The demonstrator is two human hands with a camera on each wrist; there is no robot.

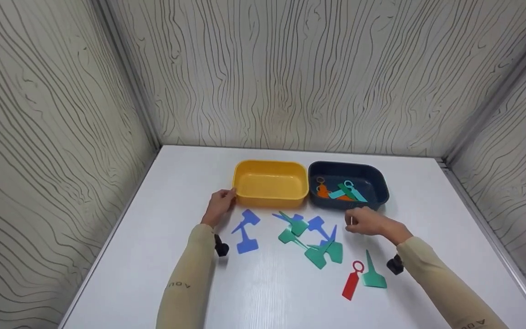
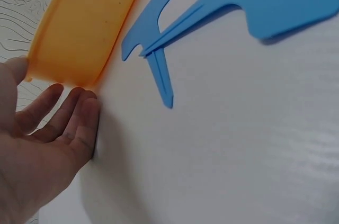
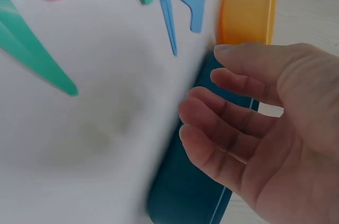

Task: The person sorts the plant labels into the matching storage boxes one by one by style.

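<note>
At the left end of a yellow plastic bin (image 1: 272, 202), my left hand (image 1: 219, 204) touches the wall with its fingertips. The left wrist view has the thumb (image 2: 17, 69) by the rim and the fingers loosely bent against the end. My right hand (image 1: 367, 221) hovers before the front wall of a dark blue bin (image 1: 381, 194); its fingers (image 3: 212, 150) are loosely curled and hold nothing. Inside the dark bin lie orange tags (image 1: 322, 191), light blue tags (image 1: 359, 195) and a green one. The yellow bin holds nothing visible.
Blue T-shaped plant labels (image 1: 247, 246) lie in front of the yellow bin. Several green plant labels (image 1: 316, 257) overlap more blue ones in the middle. A red ring-topped tag (image 1: 350, 285) and a green label (image 1: 374, 278) lie nearer me. Wood-patterned walls (image 1: 281, 82) enclose the white table.
</note>
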